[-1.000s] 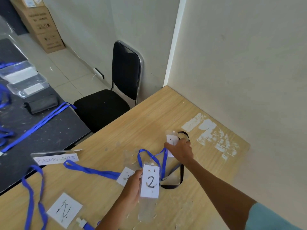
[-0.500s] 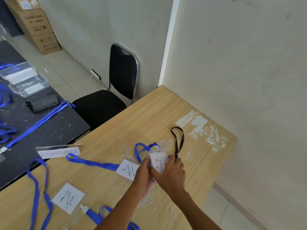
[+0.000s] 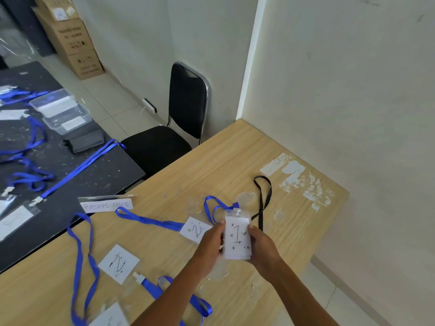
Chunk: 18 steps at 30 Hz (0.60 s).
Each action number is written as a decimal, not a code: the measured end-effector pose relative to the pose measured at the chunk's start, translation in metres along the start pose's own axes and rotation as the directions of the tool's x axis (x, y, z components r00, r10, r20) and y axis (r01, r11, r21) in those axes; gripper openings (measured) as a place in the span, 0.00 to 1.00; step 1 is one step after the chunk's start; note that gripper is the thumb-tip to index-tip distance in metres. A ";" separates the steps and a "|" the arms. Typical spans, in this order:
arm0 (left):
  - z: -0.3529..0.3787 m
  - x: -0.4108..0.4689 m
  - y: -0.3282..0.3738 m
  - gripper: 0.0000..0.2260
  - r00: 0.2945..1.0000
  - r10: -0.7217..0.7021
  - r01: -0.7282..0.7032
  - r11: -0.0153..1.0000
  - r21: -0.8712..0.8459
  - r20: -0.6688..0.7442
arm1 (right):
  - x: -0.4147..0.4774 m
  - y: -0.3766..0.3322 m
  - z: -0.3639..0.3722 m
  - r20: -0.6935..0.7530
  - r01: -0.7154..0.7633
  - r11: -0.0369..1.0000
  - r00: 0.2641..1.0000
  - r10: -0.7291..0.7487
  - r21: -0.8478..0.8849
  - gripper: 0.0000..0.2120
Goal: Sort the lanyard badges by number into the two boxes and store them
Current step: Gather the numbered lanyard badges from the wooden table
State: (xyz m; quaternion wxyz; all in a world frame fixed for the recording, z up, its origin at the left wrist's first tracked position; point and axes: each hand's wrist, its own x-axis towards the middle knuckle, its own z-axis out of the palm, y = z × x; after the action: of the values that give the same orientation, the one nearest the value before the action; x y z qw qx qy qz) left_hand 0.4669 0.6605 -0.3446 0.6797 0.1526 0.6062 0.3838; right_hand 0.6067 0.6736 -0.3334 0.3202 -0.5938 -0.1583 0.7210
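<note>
Progress: sorting appears to be at an early stage. Two clear plastic boxes (image 3: 61, 111) stand on the dark surface (image 3: 98, 170) near its far edge, well apart from the hands; their contents cannot be read. Three badges lie unsorted on the wooden surface (image 3: 223, 165): one marked "2" (image 3: 194, 229) just beside the left hand (image 3: 209, 243), a second "2" badge (image 3: 118, 263) toward the near edge, and a third badge (image 3: 110, 316) cut off at the near edge. Blue lanyards (image 3: 150, 221) trail between them.

Item in hand: the "1" badge (image 3: 237, 238) is held above the wooden surface, toward its right edge. A black lanyard (image 3: 263, 198) lies beyond it.

Fingers: the left fingers (image 3: 221, 223) pinch the badge's left edge. The fingers (image 3: 251, 228) of the right hand (image 3: 263, 248) pinch its right edge. Both hands are clamped on the badge.

Remaining: box every badge by number, then store.
</note>
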 end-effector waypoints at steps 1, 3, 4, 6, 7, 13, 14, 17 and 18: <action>-0.003 0.001 0.001 0.17 1.000 0.001 -0.002 0.999 0.046 0.009 | 0.001 0.003 -0.004 0.026 -0.008 0.999 1.000 0.007 0.036 0.17; -0.012 0.005 0.008 0.18 0.999 -0.027 0.025 0.996 0.082 0.024 | 0.003 0.004 -0.011 0.073 -0.016 0.995 0.997 0.008 0.101 0.16; -0.017 0.008 0.012 0.18 0.999 -0.038 0.035 0.995 0.093 0.033 | 0.005 0.002 -0.016 0.079 -0.012 0.993 0.997 0.003 0.116 0.16; -0.030 0.021 0.022 0.17 0.997 -0.062 0.067 0.988 0.141 -0.038 | 0.012 -0.006 -0.024 0.073 0.012 0.992 0.997 -0.021 0.126 0.16; -0.040 0.030 0.024 0.14 0.988 -0.095 0.113 0.983 0.146 -0.122 | 0.015 -0.011 -0.028 0.063 0.023 0.992 0.998 -0.031 0.127 0.16; -0.079 0.074 -0.006 0.09 0.871 -0.264 0.274 0.961 -0.036 -0.415 | 0.038 -0.019 -0.045 0.031 0.045 0.991 0.998 -0.049 0.129 0.17; -0.079 0.081 -0.011 0.10 0.846 -0.283 0.273 0.958 -0.087 -0.452 | 0.041 -0.017 -0.046 0.026 0.040 0.991 0.999 -0.044 0.125 0.17; -0.077 0.092 -0.018 0.15 0.793 -0.323 0.217 0.942 -0.255 -0.517 | 0.050 -0.006 -0.046 -0.007 0.010 0.994 1.000 -0.009 0.111 0.17; -0.076 0.095 -0.020 0.16 0.788 -0.322 0.199 0.940 -0.277 -0.525 | 0.052 -0.002 -0.046 -0.014 -0.004 0.994 1.000 0.006 0.106 0.17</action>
State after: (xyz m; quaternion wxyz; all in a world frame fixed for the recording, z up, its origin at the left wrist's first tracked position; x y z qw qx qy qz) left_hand 0.3988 0.6953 -0.4419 0.5292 -0.1245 0.7511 0.3745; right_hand 0.6466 0.7023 -0.3827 0.3506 -0.5816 -0.1162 0.7248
